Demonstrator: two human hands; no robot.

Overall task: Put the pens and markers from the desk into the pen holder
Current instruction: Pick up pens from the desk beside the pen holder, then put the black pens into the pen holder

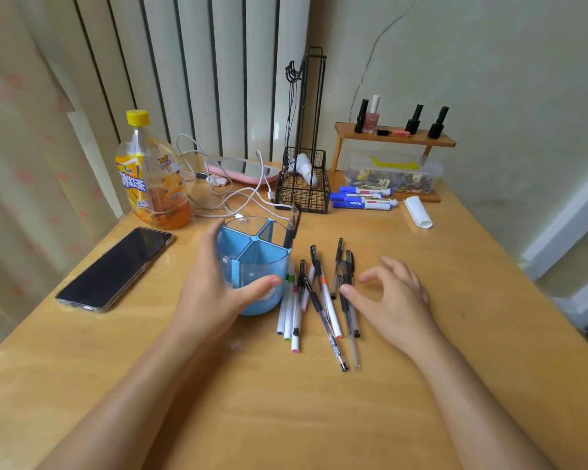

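Observation:
A round blue pen holder (252, 262) with divided compartments stands mid-desk; one black pen (292, 228) leans in its right compartment. My left hand (214, 286) wraps around the holder's left and front side. To its right lies a loose pile: several white markers (291, 313) with coloured tips and several clear gel pens (323, 300) with black grips. My right hand (391, 293) hovers over the pile's right edge, fingers apart, thumb tip touching a gel pen (348, 300). Three blue-capped whiteboard markers (364, 198) lie farther back.
A black phone (116, 266) lies at the left, an orange tea bottle (153, 174) behind it. White cables (224, 195), a black wire basket (302, 184), a small wooden shelf (394, 137) with nail polish bottles, a clear box (391, 174) and a white folded object (418, 212) line the back.

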